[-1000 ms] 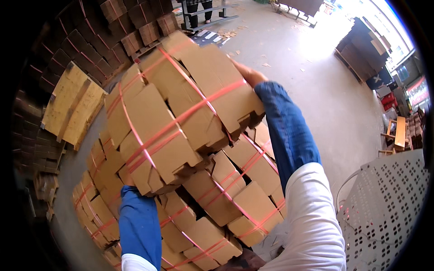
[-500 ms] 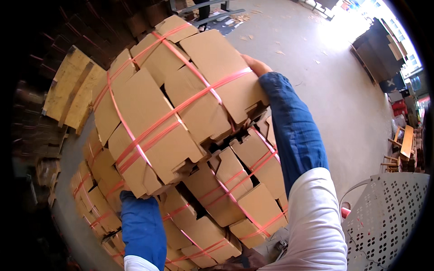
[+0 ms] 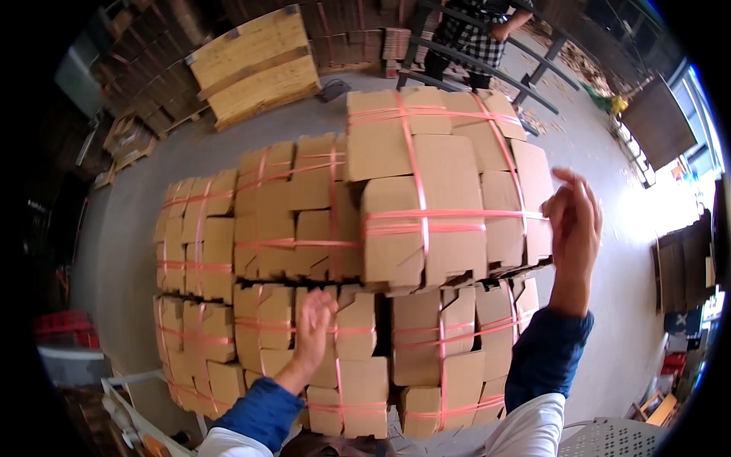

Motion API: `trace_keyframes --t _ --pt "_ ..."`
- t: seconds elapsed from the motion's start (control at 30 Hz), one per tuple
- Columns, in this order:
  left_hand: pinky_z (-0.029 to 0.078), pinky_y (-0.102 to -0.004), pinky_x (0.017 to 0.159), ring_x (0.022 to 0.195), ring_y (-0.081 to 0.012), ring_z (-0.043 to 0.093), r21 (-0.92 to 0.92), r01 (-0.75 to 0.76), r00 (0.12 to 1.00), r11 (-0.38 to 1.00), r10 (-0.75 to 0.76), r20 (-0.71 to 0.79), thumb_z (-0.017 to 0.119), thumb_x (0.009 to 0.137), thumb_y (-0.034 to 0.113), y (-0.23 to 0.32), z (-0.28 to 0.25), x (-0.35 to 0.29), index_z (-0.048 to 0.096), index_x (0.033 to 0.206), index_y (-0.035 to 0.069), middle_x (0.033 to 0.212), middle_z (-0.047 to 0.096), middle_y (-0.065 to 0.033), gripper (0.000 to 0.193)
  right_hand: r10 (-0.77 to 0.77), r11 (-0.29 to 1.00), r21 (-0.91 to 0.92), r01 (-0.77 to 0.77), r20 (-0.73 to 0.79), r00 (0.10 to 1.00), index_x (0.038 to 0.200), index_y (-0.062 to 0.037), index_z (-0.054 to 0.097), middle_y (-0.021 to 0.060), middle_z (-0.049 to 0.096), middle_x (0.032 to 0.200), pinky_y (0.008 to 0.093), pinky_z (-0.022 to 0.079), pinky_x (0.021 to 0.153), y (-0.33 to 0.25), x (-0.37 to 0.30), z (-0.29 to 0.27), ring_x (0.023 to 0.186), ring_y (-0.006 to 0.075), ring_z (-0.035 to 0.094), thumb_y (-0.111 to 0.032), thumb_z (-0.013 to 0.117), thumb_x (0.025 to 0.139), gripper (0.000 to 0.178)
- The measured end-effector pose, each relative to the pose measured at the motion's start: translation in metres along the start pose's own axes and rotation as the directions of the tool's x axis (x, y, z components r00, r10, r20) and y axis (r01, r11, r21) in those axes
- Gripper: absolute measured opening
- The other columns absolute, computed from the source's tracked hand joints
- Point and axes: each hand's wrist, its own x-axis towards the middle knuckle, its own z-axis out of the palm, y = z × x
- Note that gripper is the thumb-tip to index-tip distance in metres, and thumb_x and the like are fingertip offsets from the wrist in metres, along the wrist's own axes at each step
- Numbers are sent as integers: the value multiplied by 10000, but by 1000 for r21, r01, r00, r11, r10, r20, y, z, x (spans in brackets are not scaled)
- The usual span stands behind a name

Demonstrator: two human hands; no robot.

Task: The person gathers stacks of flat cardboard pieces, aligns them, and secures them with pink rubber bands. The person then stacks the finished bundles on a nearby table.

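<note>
Before me stand several bundles of flat brown cardboard, each tied both ways with pink strapping. One cardboard bundle (image 3: 449, 171) lies on top at the far right and rises above its neighbours. My right hand (image 3: 576, 225) is raised beside that bundle's right edge, fingers bent and apart, with nothing in them. Over the nearer row, my left hand (image 3: 314, 324) hovers above a strapped cardboard bundle (image 3: 352, 365), fingers loosely stretched and nothing held. A lower bundle (image 3: 293, 206) lies left of the raised one. Dark blue sleeve covers sit on both my forearms.
Another person (image 3: 472, 38) in a checked garment stands at the back beside a grey metal frame (image 3: 487, 57). A wooden pallet (image 3: 255, 65) leans at the back left. Perforated grey metal (image 3: 632, 442) shows at lower right, a metal frame (image 3: 145, 419) at lower left.
Both hands have come away from the upper bundle, which now rests on the stack. My view has turned, bringing the whole stack and the other person into sight.
</note>
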Motion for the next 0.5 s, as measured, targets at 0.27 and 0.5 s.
trace_keyframes --t 0.27,0.5 --pt "461 -336 944 1063 -235 592 -123 234 970 964 -240 -37 536 960 100 -38 -176 -225 368 1341 25 1200 549 -170 423 -733 602 767 -221 641 230 846 4 598 27 481 481 311 346 384 -198 -155 182 363 130 370 -335 379 997 430" --pt "491 -337 866 972 -220 625 -107 2 970 994 -28 -243 523 978 195 -12 -358 -328 402 1306 52 1142 589 -144 379 -836 521 794 -312 549 1 917 1 592 42 519 537 296 374 414 -335 -310 329 415 126 421 -346 402 991 402"
